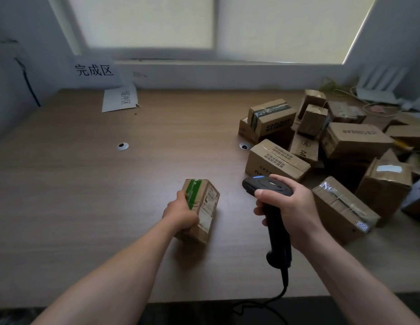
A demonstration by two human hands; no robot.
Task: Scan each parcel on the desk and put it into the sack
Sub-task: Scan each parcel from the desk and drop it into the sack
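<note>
Looking through the head camera, I saw the left hand (180, 215) gripping one parcel (200, 231) near the front middle of the tabletop (87, 184). Its fingers (180, 195) were curled around the left side of the box. The box was tilted; whether its lower edge touched the wood, I could not tell. Its long axis ran away from me and a little to the right. Green tape was on its top, and the face with the white label (209, 207) was turned to the right.

The right hand (295, 212) held the scanner (277, 231) by the handle, all fingers (259, 211) closed around it and the index finger at the front, where I supposed the trigger is. The scanner head pointed left, near the parcel but apart from it, and a blue light showed on top. Its cable (284, 285) went down over the front edge.

The important relation was this: the parcel lay directly left of the scanner head, with the label face toward it. So I judged that the scanning step was in hand, and that only a small turn of the right wrist, or a small tilt by the left hand, was needed to bring the label under the beam. The left hand already had the parcel, so it should carry it to the sack, which I could not see.

A pile (354, 139) of many parcels lay at the far right, so much work remained, in my opinion.
</note>
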